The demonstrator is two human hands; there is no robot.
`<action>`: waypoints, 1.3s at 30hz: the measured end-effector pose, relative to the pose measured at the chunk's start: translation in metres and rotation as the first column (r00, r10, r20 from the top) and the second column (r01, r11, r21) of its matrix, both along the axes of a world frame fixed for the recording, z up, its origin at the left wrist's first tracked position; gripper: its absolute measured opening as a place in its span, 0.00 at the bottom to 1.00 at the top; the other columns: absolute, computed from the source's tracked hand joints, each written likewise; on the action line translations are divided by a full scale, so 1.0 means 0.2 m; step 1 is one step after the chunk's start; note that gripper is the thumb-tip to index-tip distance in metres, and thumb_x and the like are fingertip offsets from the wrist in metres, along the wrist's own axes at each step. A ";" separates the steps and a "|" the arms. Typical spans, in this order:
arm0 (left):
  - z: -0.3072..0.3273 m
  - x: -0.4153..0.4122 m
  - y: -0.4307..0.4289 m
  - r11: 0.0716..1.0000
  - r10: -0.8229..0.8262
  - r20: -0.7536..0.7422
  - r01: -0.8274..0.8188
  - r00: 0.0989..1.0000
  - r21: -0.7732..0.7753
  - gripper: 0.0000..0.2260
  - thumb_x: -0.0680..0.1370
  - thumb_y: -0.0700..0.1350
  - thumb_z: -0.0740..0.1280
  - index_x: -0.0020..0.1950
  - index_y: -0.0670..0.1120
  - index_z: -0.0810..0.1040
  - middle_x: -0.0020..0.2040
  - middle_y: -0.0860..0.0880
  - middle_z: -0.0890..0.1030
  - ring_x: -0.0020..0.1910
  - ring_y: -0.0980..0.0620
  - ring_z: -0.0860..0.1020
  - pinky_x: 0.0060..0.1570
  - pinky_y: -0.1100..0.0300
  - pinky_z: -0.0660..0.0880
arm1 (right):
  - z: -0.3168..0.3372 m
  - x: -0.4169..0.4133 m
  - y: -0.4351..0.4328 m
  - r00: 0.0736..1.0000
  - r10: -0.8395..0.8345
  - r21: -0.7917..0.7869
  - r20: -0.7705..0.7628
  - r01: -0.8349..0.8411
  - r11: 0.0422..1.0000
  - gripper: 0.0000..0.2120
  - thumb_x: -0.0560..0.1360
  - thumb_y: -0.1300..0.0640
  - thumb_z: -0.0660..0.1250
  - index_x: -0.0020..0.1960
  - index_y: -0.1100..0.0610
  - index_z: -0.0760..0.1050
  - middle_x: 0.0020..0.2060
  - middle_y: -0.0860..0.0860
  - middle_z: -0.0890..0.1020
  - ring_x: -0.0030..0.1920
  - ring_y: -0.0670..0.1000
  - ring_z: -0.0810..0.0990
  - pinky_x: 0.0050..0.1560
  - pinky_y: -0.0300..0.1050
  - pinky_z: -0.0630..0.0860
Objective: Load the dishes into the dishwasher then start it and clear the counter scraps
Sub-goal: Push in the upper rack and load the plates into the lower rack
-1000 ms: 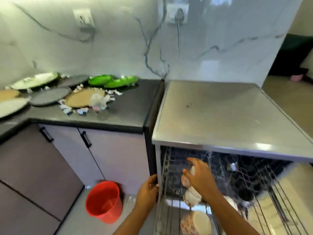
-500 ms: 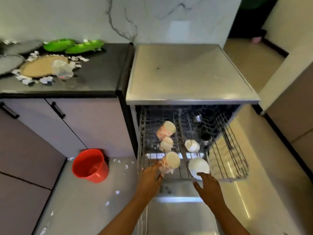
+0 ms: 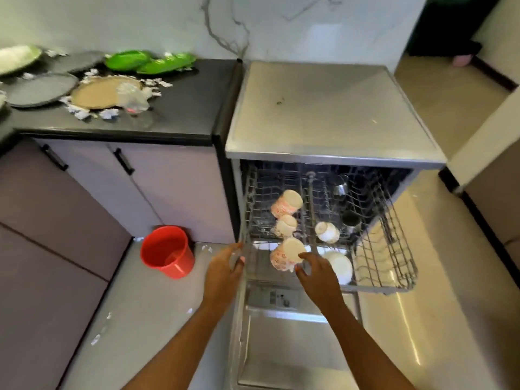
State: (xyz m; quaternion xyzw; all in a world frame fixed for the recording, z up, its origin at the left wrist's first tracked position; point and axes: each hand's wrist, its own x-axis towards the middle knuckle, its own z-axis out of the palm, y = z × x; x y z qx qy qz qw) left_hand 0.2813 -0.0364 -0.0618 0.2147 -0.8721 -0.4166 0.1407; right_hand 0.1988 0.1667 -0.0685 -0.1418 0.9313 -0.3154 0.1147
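The fingers of the right hand [image 3: 315, 274], slightly spread, touch the front cup [image 3: 287, 254], which lies tilted at the front edge of the rack [image 3: 394, 277], just beside a white bowl [image 3: 339, 266]. The left hand [image 3: 225, 266], fingers loosely spread, touches the rack's front left corner. A hard shove could, I judge, knock the 3 tilted cups together. The plates [image 3: 42, 90] and scraps [image 3: 81, 112] lie at the counter's [image 3: 183, 108] far left end, well apart from the 2 hands.
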 end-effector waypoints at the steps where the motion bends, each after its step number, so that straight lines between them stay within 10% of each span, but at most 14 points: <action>1: 0.08 0.00 -0.08 0.996 0.077 -0.039 -0.076 0.996 0.043 0.13 0.77 0.40 0.65 0.62 0.43 0.77 0.57 0.46 0.80 0.55 0.49 0.77 0.59 0.55 0.73 | 0.06 -0.03 -0.09 0.999 0.041 -0.024 -0.016 -0.042 0.999 0.14 0.75 0.54 0.67 0.60 0.56 0.75 0.57 0.54 0.80 0.57 0.55 0.77 0.56 0.44 0.71; 5: 0.39 0.00 -0.48 0.936 0.318 -0.124 -0.289 0.940 0.202 0.13 0.77 0.38 0.65 0.60 0.48 0.78 0.54 0.51 0.81 0.52 0.54 0.77 0.51 0.72 0.69 | 0.38 -0.17 -0.58 0.984 0.178 -0.158 -0.021 -0.179 0.971 0.13 0.75 0.57 0.67 0.58 0.59 0.77 0.54 0.54 0.82 0.54 0.53 0.80 0.54 0.42 0.72; 17: 0.75 -0.70 -1.98 0.916 0.384 -0.117 -0.362 0.916 0.172 0.16 0.78 0.41 0.64 0.66 0.50 0.71 0.46 0.52 0.78 0.42 0.50 0.77 0.36 0.63 0.74 | 0.91 -0.98 -2.31 0.942 0.332 -0.224 -0.045 -0.333 0.916 0.20 0.74 0.54 0.68 0.65 0.56 0.71 0.59 0.53 0.78 0.58 0.53 0.77 0.55 0.43 0.71; 22: 0.70 -1.09 -2.35 0.915 0.274 -0.061 -0.241 0.960 0.323 0.22 0.78 0.35 0.62 0.71 0.44 0.67 0.65 0.46 0.74 0.63 0.49 0.73 0.60 0.56 0.70 | 0.87 -1.31 -2.79 0.940 0.340 -0.146 -0.011 -0.338 0.930 0.30 0.72 0.58 0.70 0.71 0.58 0.64 0.67 0.58 0.71 0.66 0.56 0.71 0.62 0.45 0.67; 31: 0.59 -1.31 -2.49 0.827 0.225 -0.109 -0.130 0.968 0.546 0.23 0.76 0.30 0.60 0.69 0.46 0.71 0.62 0.46 0.77 0.61 0.50 0.76 0.61 0.53 0.73 | 0.73 -1.49 -3.04 0.929 0.369 -0.208 -0.005 -0.362 0.909 0.38 0.63 0.54 0.78 0.69 0.53 0.66 0.61 0.54 0.77 0.61 0.53 0.76 0.54 0.38 0.69; 35: 0.66 -1.25 -2.43 0.870 0.183 -0.248 -0.039 0.951 0.491 0.23 0.76 0.29 0.58 0.66 0.50 0.73 0.61 0.51 0.77 0.58 0.63 0.75 0.57 0.66 0.73 | 0.75 -1.45 -2.95 0.935 0.334 -0.329 -0.119 -0.355 0.875 0.37 0.60 0.53 0.80 0.64 0.55 0.68 0.56 0.51 0.78 0.56 0.50 0.77 0.53 0.36 0.71; 39: 0.77 -1.20 -2.31 0.903 0.088 -0.426 0.109 0.901 0.416 0.23 0.77 0.32 0.61 0.57 0.61 0.77 0.64 0.50 0.75 0.66 0.54 0.72 0.62 0.59 0.70 | 0.86 -1.35 -2.74 0.941 0.293 -0.485 -0.170 -0.339 0.806 0.36 0.61 0.52 0.80 0.63 0.53 0.65 0.54 0.46 0.76 0.54 0.46 0.77 0.51 0.36 0.76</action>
